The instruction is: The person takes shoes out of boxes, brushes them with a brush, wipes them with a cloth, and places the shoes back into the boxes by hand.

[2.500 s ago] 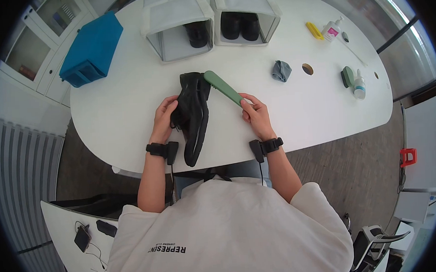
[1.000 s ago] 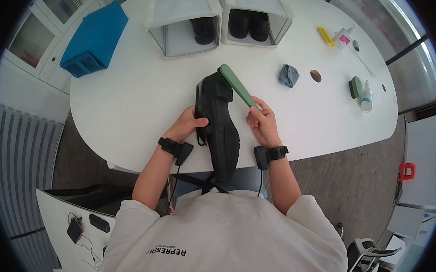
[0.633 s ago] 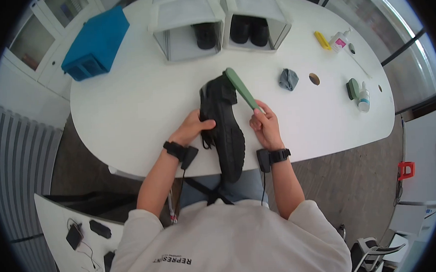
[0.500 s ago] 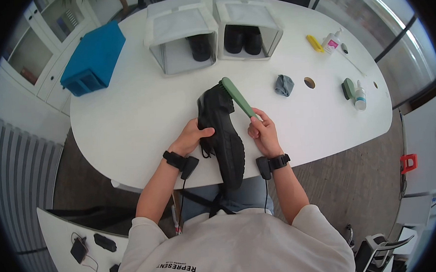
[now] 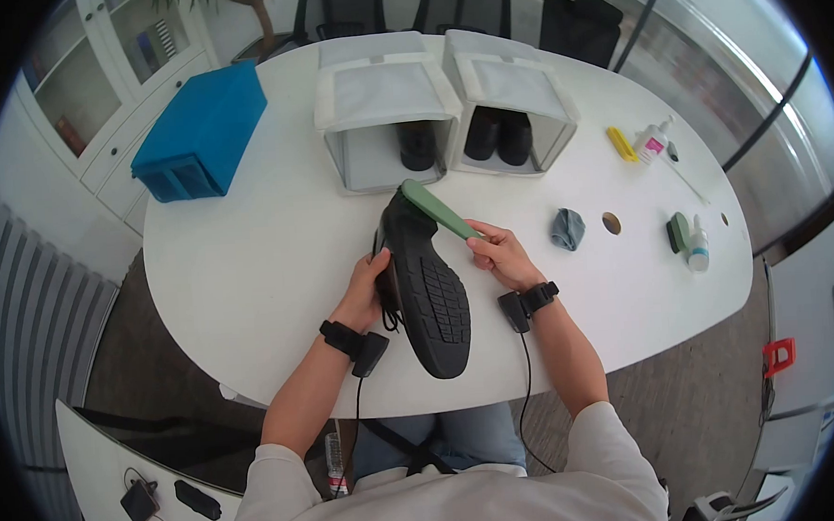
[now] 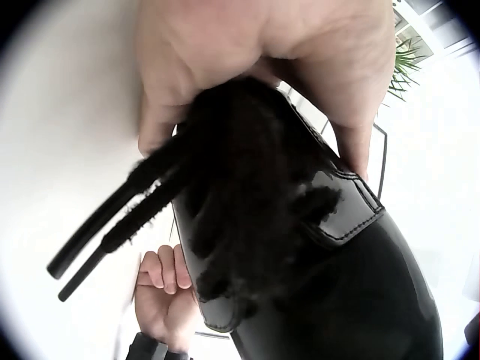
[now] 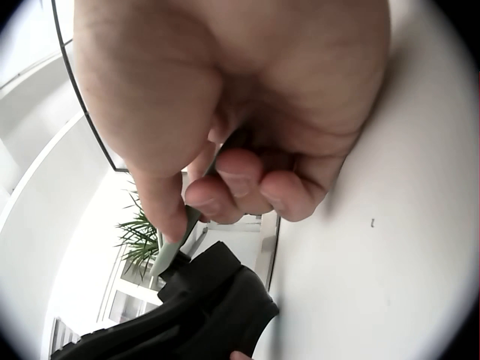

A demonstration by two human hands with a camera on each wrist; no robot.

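Observation:
A black lace-up dress shoe is tilted with its ridged sole facing up and right, heel away from the person. My left hand grips it around the laced side, thumb near the sole's edge. In the left wrist view the black laces dangle beside the glossy upper. My right hand pinches the handle of a green brush, whose head lies against the heel. In the right wrist view the thumb and curled fingers hold that handle close by the heel; the bristles are mostly hidden.
Two white boxes with black shoes inside stand behind. A blue box is at left. Rightward are a grey cloth, a second green brush, a spray bottle, a pump bottle and a yellow object.
The left hand has rolled the shoe from its side so the sole now faces up. The right hand keeps the brush at the heel, its handle now lying flatter. The head view has tilted upward.

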